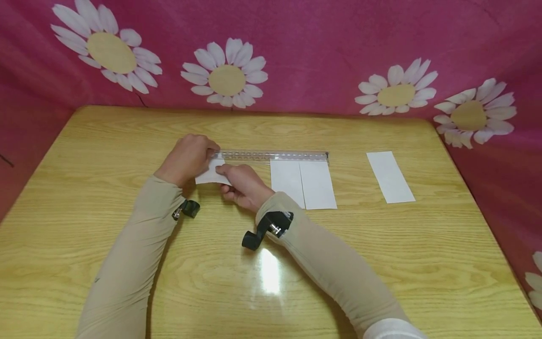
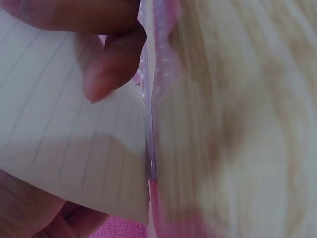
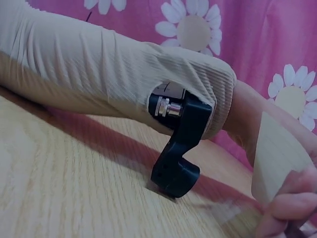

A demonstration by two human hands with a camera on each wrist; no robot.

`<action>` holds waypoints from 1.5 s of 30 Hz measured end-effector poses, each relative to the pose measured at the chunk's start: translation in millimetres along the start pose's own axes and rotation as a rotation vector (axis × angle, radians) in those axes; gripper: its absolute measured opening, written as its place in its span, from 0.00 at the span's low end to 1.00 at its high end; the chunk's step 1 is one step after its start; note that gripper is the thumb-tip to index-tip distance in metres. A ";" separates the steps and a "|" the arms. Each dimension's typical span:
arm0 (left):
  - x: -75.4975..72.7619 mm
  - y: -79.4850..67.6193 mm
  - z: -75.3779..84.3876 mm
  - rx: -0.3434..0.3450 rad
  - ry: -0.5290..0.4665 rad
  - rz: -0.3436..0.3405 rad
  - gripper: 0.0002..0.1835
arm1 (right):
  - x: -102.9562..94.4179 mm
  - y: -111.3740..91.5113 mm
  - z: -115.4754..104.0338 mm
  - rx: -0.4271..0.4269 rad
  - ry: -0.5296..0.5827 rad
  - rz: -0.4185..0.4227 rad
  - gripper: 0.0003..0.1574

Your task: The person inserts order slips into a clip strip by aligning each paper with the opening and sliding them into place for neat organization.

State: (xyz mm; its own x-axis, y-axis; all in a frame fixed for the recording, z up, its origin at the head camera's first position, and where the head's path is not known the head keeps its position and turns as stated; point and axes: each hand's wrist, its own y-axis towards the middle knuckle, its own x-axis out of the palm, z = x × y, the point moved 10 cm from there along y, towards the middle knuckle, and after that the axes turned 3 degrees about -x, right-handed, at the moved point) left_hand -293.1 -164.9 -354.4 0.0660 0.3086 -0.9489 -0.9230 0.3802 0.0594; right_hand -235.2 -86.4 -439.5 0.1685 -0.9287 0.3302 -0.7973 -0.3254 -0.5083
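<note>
A clear plastic ruler (image 1: 275, 156) lies crosswise on the table. At its left end, my left hand (image 1: 188, 157) grips the top of a white slip of paper (image 1: 207, 175); its fingertips cover the ruler's end. My right hand (image 1: 245, 186) pinches the slip's lower right part, thumb on top and fingers curled below. The slip bends slightly upward. Faint ruled lines show on the paper (image 2: 54, 114) in the left wrist view, beside the ruler's edge (image 2: 149, 134). In the right wrist view, the slip (image 3: 277, 158) stands raised at the right hand's fingers (image 3: 292, 206).
Two white slips (image 1: 302, 186) lie side by side below the ruler's right part. Another slip (image 1: 390, 177) lies apart, tilted, farther right. The wooden table (image 1: 211, 292) meets a pink flowered cloth (image 1: 305, 56) at the back. Black camera mounts (image 1: 271, 226) sit on both wrists.
</note>
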 end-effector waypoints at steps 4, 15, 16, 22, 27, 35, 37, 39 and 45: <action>-0.1 0.2 1.1 0.003 0.005 -0.004 0.17 | 1.2 1.3 0.5 0.017 0.027 -0.009 0.11; 0.6 1.4 2.4 0.004 0.007 -0.008 0.18 | 1.6 1.6 0.0 0.032 0.088 -0.003 0.07; 0.6 1.3 2.6 0.006 0.007 -0.008 0.18 | 1.4 1.8 -0.1 0.028 0.090 -0.001 0.07; 0.7 2.0 2.3 -0.002 0.003 -0.007 0.18 | -0.4 1.3 -2.0 -0.001 0.115 0.028 0.10; 0.3 2.8 2.5 -0.019 0.004 -0.005 0.17 | -1.8 -0.8 -3.0 -0.013 0.142 0.055 0.10; 1.1 3.4 2.2 -0.016 -0.002 -0.008 0.16 | -8.3 -3.5 -3.8 -0.031 0.156 0.105 0.07; 1.3 3.2 1.6 -0.014 -0.002 -0.009 0.15 | -9.7 -4.0 -3.7 -0.035 0.158 0.111 0.07; 1.5 2.7 1.4 -0.010 0.003 -0.009 0.15 | -10.2 -4.3 -3.5 -0.040 0.163 0.109 0.08; 1.3 1.6 0.7 0.000 0.002 -0.006 0.15 | -12.9 -5.1 -2.8 -0.047 0.169 0.112 0.07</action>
State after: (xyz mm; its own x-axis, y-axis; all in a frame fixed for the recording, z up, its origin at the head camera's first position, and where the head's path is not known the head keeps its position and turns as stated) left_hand -294.3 -163.3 -355.3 0.0710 0.3046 -0.9498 -0.9227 0.3818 0.0534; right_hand -234.9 -72.3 -439.0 -0.0195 -0.9144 0.4044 -0.8326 -0.2091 -0.5129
